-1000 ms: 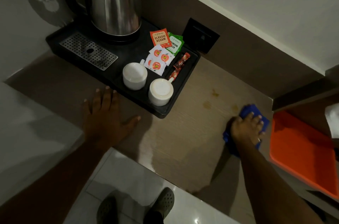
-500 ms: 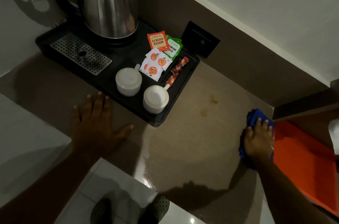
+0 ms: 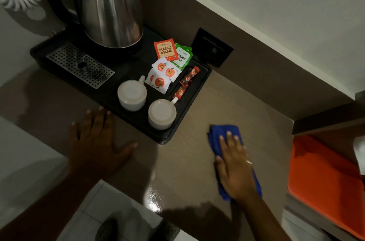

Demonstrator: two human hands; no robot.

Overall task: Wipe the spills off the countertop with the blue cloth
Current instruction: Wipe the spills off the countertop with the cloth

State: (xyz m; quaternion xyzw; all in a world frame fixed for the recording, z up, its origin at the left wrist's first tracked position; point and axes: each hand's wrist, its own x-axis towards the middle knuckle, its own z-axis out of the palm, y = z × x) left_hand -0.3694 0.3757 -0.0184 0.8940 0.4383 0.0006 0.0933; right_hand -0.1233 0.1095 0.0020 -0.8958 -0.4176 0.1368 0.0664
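Cloth (image 3: 221, 138) flat on countertop (image 3: 197, 161) under R hand (image 3: 235, 169), fingers together pressing it; L hand (image 3: 94, 142) flat, fingers apart, beside tray (image 3: 197, 94).

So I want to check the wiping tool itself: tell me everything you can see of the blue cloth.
The blue cloth is a deep blue, soft-looking fabric, bunched or folded into a long pad. It lies flat on the wood-grain countertop, right of the black tray and apart from it. The right hand presses on it palm down, covering its middle; cloth shows beyond the fingers and beside the wrist.
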